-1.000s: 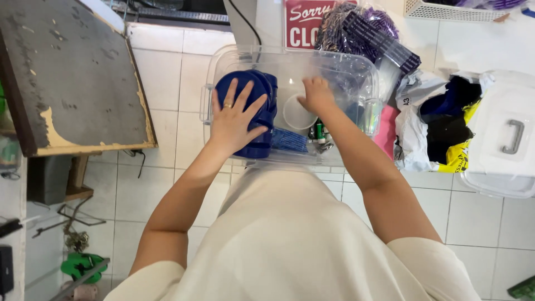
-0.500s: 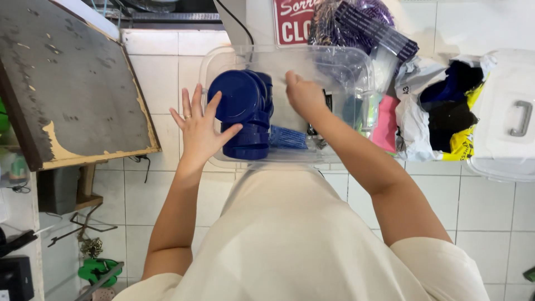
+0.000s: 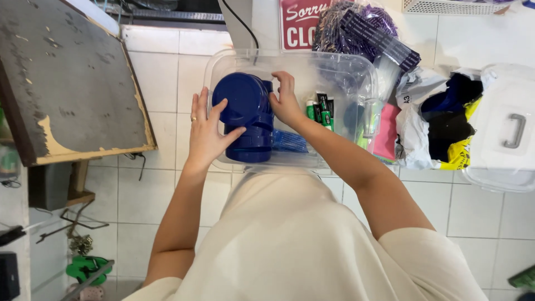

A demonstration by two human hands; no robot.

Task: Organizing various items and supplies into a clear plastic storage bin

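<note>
A stack of dark blue round lids or plates (image 3: 245, 114) stands on edge at the left end of a clear plastic bin (image 3: 356, 72) on the tiled floor. My left hand (image 3: 207, 131), a ring on one finger, presses flat against the stack's left face with fingers spread. My right hand (image 3: 285, 100) is inside the bin and grips the stack's right edge. Beside that hand lie several small green and black tubes (image 3: 320, 108) and a blue packet (image 3: 290, 142) on the bin's bottom.
A worn grey board (image 3: 61, 83) leans at the left. Right of the bin lie a pink item (image 3: 387, 136), bags with dark and yellow cloth (image 3: 446, 120) and a white bin lid with a handle (image 3: 510, 131). A purple bundle (image 3: 362, 30) and a red sign (image 3: 298, 22) sit behind.
The view has dropped and shifted. My left hand slid from the top of the blue stack to its left side, and my right hand moved left from the bin's middle onto the stack.
</note>
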